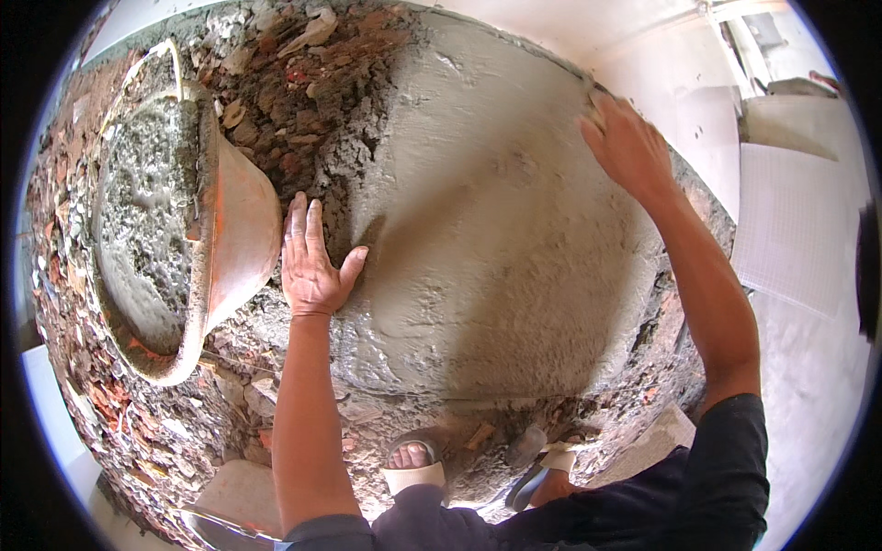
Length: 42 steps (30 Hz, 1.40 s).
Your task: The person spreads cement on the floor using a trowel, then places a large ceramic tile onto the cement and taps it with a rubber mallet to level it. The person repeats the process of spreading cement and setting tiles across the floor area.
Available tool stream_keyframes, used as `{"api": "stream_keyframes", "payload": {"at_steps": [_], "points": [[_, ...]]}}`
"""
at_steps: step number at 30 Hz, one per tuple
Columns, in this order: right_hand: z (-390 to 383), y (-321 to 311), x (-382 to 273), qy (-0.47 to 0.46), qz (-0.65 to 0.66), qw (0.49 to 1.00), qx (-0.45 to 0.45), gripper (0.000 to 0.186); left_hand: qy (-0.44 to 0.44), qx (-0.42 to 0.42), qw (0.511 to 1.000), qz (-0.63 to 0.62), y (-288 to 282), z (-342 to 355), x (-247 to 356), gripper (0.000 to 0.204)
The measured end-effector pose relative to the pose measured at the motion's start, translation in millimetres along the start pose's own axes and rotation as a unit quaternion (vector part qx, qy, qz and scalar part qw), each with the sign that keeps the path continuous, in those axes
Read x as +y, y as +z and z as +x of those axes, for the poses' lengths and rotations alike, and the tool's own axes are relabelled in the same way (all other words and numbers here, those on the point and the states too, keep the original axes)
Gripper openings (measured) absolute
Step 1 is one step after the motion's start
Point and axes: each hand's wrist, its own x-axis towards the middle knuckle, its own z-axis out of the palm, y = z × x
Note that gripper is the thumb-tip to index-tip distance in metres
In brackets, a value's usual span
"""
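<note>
A broad patch of wet grey mortar [524, 303] is spread over the rubble floor in front of me. My left hand [317, 262] lies flat at its left edge, fingers stretched and thumb out, beside an orange-sided basin [243, 230]. The basin stands tilted in this view and holds wet mortar [147, 211]. At the far right corner of the patch, my right hand [629, 147] is closed, its fingers blurred. A blurred brown band [459, 197] runs from there toward my left thumb. Whether it is a long bar smeared by motion or a shadow, I cannot tell.
Broken brick and rubble [303, 110] surround the basin and the mortar's left side. A white wall [661, 83] borders the far right. Pale gridded tiles [790, 225] rest on the right. My sandalled foot [413, 464] is at the near edge, with a pale slab [648, 445] further right.
</note>
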Motion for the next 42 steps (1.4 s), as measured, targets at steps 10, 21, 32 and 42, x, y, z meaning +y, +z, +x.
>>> {"api": "stream_keyframes", "payload": {"at_steps": [10, 21, 32, 42], "points": [[91, 20, -32, -0.015, -0.072, 0.997, -0.03, 0.029, -0.003, 0.002, 1.0, -0.013, 3, -1, -3, 0.087], [28, 48, 154, 0.047, -0.113, 0.991, -0.057, 0.036, -0.001, -0.006, 1.0, -0.001, 6, -2, -5, 0.089], [-66, 65, 341, 0.193, -0.16, 0.96, -0.122, 0.045, 0.024, 0.037, 0.999, -0.019, 10, -1, -2, 0.09], [-77, 8, 262, 0.12, -0.094, 0.987, -0.046, 0.043, 0.018, 0.021, 0.999, -0.015, 8, -1, -5, 0.091]]}}
